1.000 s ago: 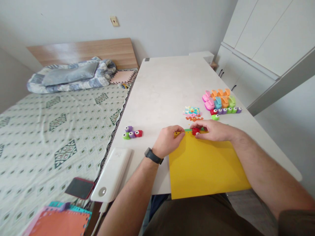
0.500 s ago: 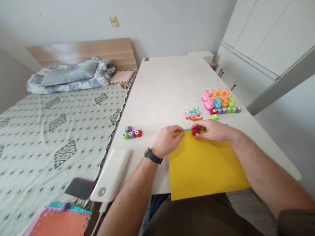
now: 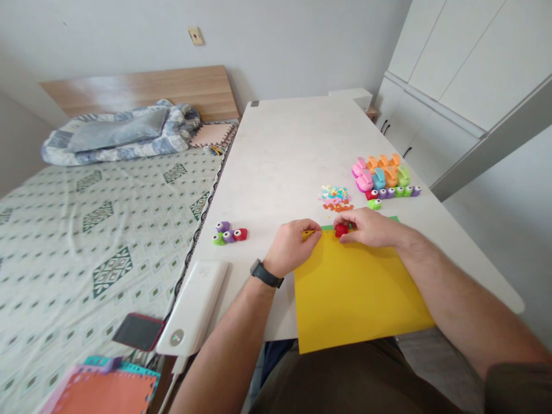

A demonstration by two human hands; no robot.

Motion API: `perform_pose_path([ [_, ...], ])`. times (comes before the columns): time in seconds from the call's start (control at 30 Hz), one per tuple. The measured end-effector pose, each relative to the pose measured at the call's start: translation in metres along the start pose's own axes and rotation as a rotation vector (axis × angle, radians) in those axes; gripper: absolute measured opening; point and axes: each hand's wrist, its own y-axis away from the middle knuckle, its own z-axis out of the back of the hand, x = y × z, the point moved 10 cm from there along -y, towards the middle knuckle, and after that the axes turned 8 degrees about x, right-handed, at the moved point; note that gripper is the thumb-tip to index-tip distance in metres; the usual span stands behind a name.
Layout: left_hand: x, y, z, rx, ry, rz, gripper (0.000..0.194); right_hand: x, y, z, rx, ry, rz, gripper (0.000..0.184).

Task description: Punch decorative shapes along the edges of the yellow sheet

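A yellow sheet of paper (image 3: 357, 293) lies over the table's near edge, with a strip of green paper (image 3: 328, 227) showing behind its top. My left hand (image 3: 295, 244) pinches the sheet's top left edge between thumb and fingers. At the top edge, just right of there, my right hand (image 3: 366, 227) is closed around a small red craft punch (image 3: 341, 230). Some punched holes show along the edge by my left fingers. Beyond the hands lies a pile of colourful paper cutouts (image 3: 335, 198).
Several larger punches (image 3: 378, 178) and a row of small ones (image 3: 399, 192) stand at the right. More small punches (image 3: 228, 234) sit at the left, near a white power bank (image 3: 196, 305) with a cable. Coloured sheets (image 3: 107, 391) and a phone (image 3: 138, 331) lie on the bed.
The view has shifted slightly. Both hands keep their hold on the yellow paper and the red punch, with hardly any visible movement.
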Motion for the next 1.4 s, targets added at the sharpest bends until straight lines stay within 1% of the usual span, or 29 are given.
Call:
perform_pose_path([
  [0.2, 0.002, -0.001, 0.000, 0.019, -0.018, 0.011, 0.018, 0.001, 0.000, -0.002, 0.004, 0.010, -0.008, 0.020],
  [0.33, -0.001, -0.003, -0.001, 0.063, -0.062, -0.010, 0.021, 0.002, 0.000, -0.002, -0.006, 0.052, -0.021, 0.022],
  [0.4, -0.007, -0.004, -0.001, 0.069, -0.137, -0.024, 0.029, 0.003, 0.000, -0.002, -0.011, 0.055, -0.019, 0.021],
  [0.47, -0.016, -0.007, 0.000, 0.059, -0.257, -0.041, 0.043, 0.004, 0.000, -0.002, -0.013, 0.060, -0.009, 0.020],
  [0.57, -0.031, -0.013, -0.006, 0.073, -0.414, -0.076, 0.058, 0.007, 0.001, -0.001, -0.020, 0.093, 0.001, 0.018],
  [0.67, -0.038, -0.022, -0.018, 0.142, -0.437, -0.068, 0.058, 0.010, 0.001, 0.000, -0.033, 0.127, 0.000, 0.021],
  [0.8, -0.035, -0.032, -0.031, 0.201, -0.434, -0.025, 0.059, 0.013, 0.001, 0.000, -0.058, 0.142, 0.015, 0.022],
  [0.9, -0.033, -0.035, -0.038, 0.216, -0.483, 0.005, 0.054, 0.014, 0.001, -0.002, -0.062, 0.146, 0.034, 0.023],
  [1.1, -0.032, -0.036, -0.044, 0.222, -0.550, 0.034, 0.051, 0.012, 0.000, -0.004, -0.063, 0.167, 0.037, 0.020],
  [1.23, -0.029, -0.036, -0.045, 0.230, -0.483, 0.025, 0.052, 0.011, 0.000, -0.006, -0.061, 0.147, 0.041, 0.026],
  [1.4, -0.027, -0.033, -0.047, 0.226, -0.424, -0.025, 0.047, 0.013, 0.001, -0.006, -0.077, 0.180, 0.035, 0.020],
])
